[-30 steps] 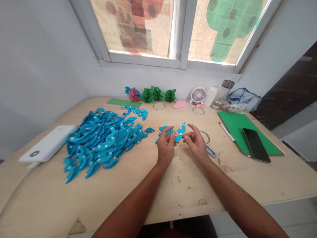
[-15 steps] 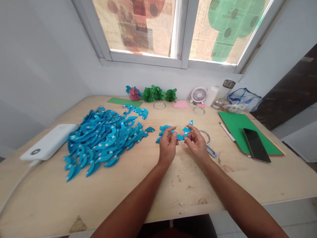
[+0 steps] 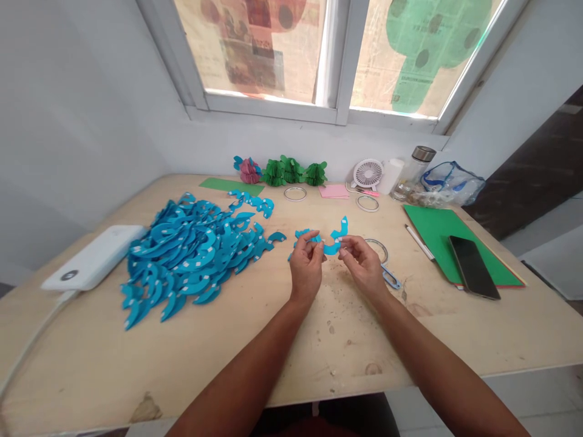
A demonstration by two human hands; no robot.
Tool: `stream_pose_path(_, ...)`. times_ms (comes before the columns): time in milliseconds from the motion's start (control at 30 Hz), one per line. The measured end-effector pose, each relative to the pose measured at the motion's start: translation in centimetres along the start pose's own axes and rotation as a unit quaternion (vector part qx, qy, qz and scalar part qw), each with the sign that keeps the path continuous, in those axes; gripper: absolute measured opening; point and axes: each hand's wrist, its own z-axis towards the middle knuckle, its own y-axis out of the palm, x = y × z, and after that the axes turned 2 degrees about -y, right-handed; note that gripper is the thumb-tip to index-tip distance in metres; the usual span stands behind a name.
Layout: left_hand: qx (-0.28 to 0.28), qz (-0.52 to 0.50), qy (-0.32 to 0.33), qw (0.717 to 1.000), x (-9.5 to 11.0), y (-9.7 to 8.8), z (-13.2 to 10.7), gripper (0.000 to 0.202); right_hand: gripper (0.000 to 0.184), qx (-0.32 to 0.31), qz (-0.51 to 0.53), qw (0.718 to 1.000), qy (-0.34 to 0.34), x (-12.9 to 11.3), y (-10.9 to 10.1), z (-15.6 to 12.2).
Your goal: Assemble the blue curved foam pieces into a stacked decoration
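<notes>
Over the middle of the wooden table (image 3: 282, 358), my left hand (image 3: 306, 267) and my right hand (image 3: 363, 262) both pinch one curved blue paper cutout (image 3: 336, 237). The left fingers grip its left end, the right fingers its lower right part. Its tip curls upward between the hands. A few more blue cutouts (image 3: 301, 237) lie just behind my left hand. A big heap of the same blue cutouts (image 3: 191, 252) with small white tabs spreads to the left.
A white power bank (image 3: 93, 257) with a cable lies far left. At the right lie a green folder (image 3: 455, 240), a black phone (image 3: 472, 258), a pen (image 3: 418, 241) and small scissors (image 3: 390, 277). Tape rings, pink notes, a small fan (image 3: 367, 174), a jar and paper flowers (image 3: 282, 172) line the back edge.
My right hand went from apart and loosely open to pinching the blue cutout together with the left hand. The cutout turned slightly between the fingers.
</notes>
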Motion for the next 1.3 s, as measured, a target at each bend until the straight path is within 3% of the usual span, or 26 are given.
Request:
stream_pose_path(267,0.013,0.008,0.004,1.0,0.0,0.1,-0.3,0.028,0.018,-0.01,0.038,0.997,0.062,-0.3,0.6,-0.2)
stream_pose_path(533,0.042,-0.026,-0.024,0.998,0.0,0.5,-0.5,0.024,0.017,-0.004,0.022,0.999,0.045,0.0,1.0,-0.4)
stream_pose_path(967,0.012,-0.04,-0.023,0.999,-0.3,0.6,-0.3,0.027,0.011,0.005,-0.052,0.998,0.036,0.3,0.2,0.1)
stream_pose_path(1300,-0.035,0.007,0.029,0.999,-0.9,0.3,-0.2,0.033,0.009,-0.016,-0.116,0.993,0.012,-0.3,0.4,0.0)
